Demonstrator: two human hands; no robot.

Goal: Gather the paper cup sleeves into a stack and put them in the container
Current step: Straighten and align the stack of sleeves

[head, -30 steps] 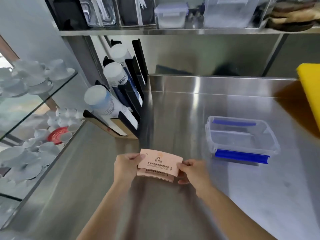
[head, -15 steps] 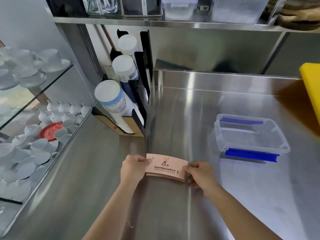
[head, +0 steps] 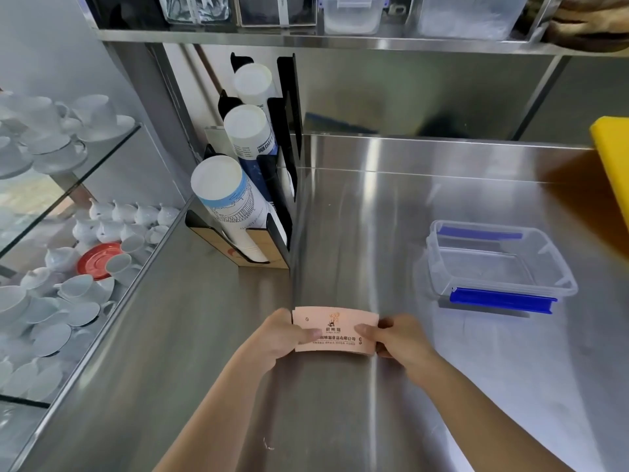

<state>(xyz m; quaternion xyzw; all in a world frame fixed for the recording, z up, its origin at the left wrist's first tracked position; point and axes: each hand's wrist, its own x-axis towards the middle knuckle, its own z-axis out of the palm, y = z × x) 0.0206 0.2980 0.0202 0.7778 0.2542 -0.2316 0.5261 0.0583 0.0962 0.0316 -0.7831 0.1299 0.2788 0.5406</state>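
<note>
A stack of flat pink paper cup sleeves point(head: 335, 327) with dark print lies squared up just above the steel counter, near its front. My left hand point(head: 284, 337) grips the stack's left end, thumb on top. My right hand point(head: 396, 340) grips the right end the same way. Only the top sleeve shows; how many lie under it is hidden. A clear plastic container point(head: 497, 264) with blue clips stands open and empty to the right, further back, apart from the hands.
A black rack point(head: 282, 185) with three tubes of stacked paper cups stands at the back left of the steel counter point(head: 374, 206). A yellow board point(head: 612, 165) sits at the right edge. Glass shelves with white cups and saucers point(head: 68, 260) lie left. A steel shelf point(head: 340, 39) hangs overhead.
The two offset sleeves came together into one aligned stack and dropped closer to the counter. Both hands kept hold of its ends.
</note>
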